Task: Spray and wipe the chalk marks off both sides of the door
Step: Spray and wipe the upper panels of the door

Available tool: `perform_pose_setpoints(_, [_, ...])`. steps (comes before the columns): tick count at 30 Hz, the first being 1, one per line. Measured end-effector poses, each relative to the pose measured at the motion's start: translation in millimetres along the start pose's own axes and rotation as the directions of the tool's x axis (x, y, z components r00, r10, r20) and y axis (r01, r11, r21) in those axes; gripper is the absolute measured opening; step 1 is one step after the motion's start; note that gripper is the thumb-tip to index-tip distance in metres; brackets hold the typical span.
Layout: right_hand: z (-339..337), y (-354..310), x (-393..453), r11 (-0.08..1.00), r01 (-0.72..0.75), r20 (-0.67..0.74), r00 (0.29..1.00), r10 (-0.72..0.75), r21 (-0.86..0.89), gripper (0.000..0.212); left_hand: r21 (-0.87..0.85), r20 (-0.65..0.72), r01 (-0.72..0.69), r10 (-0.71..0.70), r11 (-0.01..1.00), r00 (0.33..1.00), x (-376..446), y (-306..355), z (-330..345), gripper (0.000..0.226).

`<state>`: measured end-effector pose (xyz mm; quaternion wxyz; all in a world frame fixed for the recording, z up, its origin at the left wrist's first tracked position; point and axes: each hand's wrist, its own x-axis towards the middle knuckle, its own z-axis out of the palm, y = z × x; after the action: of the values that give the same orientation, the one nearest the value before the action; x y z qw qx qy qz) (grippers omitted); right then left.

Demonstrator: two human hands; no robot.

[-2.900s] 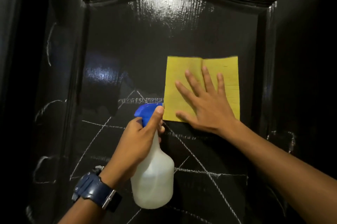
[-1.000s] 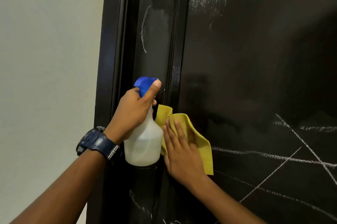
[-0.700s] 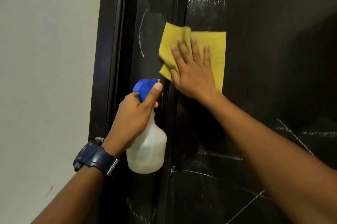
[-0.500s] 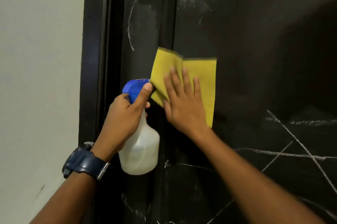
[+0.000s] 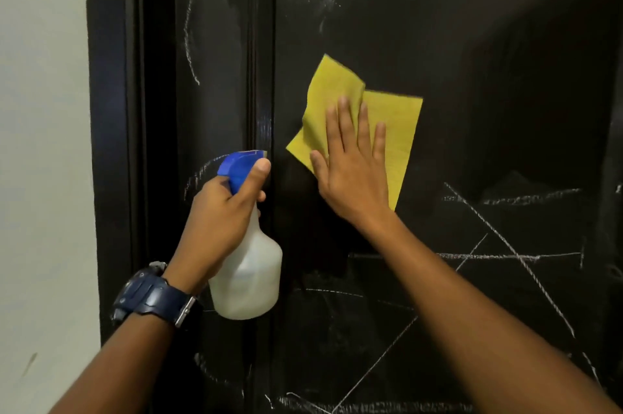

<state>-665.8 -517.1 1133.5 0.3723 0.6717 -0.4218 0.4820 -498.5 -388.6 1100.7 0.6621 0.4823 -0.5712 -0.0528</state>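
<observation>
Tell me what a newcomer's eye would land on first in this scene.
The yellow cloth stands out most, pressed flat against the glossy black door by the right hand near the middle of the view. Next comes the spray bottle with its blue head, gripped by the left hand just left of the cloth. White chalk lines cross the panel at lower right.

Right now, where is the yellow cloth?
In the head view, the yellow cloth lies flat on the black door, pressed there by the right hand, up and to the right of the spray bottle.
</observation>
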Motion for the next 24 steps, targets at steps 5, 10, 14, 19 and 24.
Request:
perform_pose_setpoints(5, [13.0, 31.6, -171.0, 1.0, -0.003, 0.187, 0.982, 0.004, -0.007, 0.071, -0.074, 0.027, 0.032, -0.03, 0.997, 0.999, -2.5, -0.1, 1.8, 0.069])
perform_pose_setpoints(10, [-6.4, 98.2, -146.4, 0.998, 0.053, 0.228, 0.973, -0.046, -0.026, 0.069, -0.085, 0.019, 0.0, 0.001, 0.996, 1.0, -7.7, -2.0, 2.0, 0.073])
perform_pose_setpoints(14, [-41.4, 147.1, -22.1, 0.985, -0.171, 0.08, 0.983, 0.168, 0.034, 0.066, -0.074, 0.044, 0.018, -0.015, 0.997, 0.999, -13.1, -2.1, 14.8, 0.068])
perform_pose_setpoints(19, [-31.5, 148.5, -77.2, 0.989, -0.146, 0.099, 0.985, 0.142, 0.033, 0.067, -0.105, 0.067, 0.026, -0.019, 0.994, 0.998, -21.7, 5.1, 33.7, 0.064])
perform_pose_setpoints(24, [-25.2, 186.1, -147.9, 0.998, 0.063, 0.152, 0.986, -0.065, 0.015, 0.066, -0.13, 0.116, -0.011, 0.027, 0.991, 0.993, -30.3, 22.8, 57.9, 0.064])
